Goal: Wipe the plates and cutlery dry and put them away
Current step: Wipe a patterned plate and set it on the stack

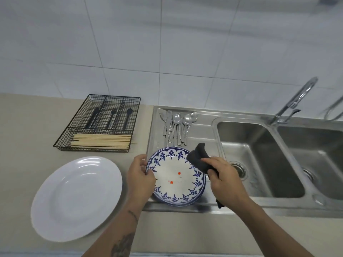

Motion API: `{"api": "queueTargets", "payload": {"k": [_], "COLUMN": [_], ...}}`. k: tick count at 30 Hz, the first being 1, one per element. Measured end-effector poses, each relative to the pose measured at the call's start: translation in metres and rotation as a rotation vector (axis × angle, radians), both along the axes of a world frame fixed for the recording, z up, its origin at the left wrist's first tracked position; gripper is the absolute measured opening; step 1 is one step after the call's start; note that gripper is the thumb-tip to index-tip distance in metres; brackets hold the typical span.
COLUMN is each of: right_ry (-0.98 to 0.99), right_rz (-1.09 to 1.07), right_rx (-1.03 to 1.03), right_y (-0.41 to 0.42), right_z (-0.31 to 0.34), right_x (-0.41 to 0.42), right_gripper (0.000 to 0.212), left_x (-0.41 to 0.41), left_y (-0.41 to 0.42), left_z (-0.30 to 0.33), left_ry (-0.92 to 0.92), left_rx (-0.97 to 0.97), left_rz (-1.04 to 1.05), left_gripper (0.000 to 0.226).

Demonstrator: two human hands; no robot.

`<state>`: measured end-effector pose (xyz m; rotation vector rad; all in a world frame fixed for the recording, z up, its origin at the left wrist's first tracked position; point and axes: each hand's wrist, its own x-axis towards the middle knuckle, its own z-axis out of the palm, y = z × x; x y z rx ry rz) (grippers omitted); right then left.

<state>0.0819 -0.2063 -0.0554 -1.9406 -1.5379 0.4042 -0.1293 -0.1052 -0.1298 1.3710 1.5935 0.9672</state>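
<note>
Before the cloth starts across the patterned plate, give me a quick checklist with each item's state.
1. Left hand has a grip on the blue-patterned plate rim: ok.
2. Right hand holds the dark cloth: ok.
3. Cloth at the plate's upper right rim: ok.
4. Plate face free of marks: not ok, red specks near the centre.
5. Plate wet or dry: cannot tell.
6. Wire cutlery tray within view for putting away: ok.
</note>
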Motion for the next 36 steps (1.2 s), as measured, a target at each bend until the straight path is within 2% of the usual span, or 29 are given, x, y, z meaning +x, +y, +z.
{"api": "queueTargets", "payload": {"k": [11,22,28,30,34,36], "right_ry": [0.005,-0.025,-0.052,-0.117,-0.484,-0.554], "right_rz": [0.034,0.051,0.088,0.086,0.04,0.034], "right_rx": [-0.086,-0.13,-0.032,0.013,0.037,0.002], "right_y": [-0.007,-0.012,-0.004,0.002,0.012,0.014], "right_z": [-0.004,-0.009,0.0,0.006,0.022,0.032], "right_x": [-0.003,-0.007,-0.021,-0.029,-0.033,-0.031], "right_gripper": [0.037,0.036,0.039,0.043,0.043,0.045], "left_x": [0.013,0.014,0.007,0.007,0.011,0.011], "left_y": [-0.001,0.002,0.009,0.01,0.011,0.015], "left_z": [0.014,0.033,0.056,0.065,0.085,0.094], "left_ry": [-0.314,-0.377,-0.496,-0.554,-0.672,-0.721], "left_rx": [0.022,0.002,0.044,0.026,0.001,-0.021], "left_rz": [0.148,0.174,0.154,0.124,0.071,0.066], "left_gripper": [0.034,0.04,0.043,0.044,0.047,0.045]}}
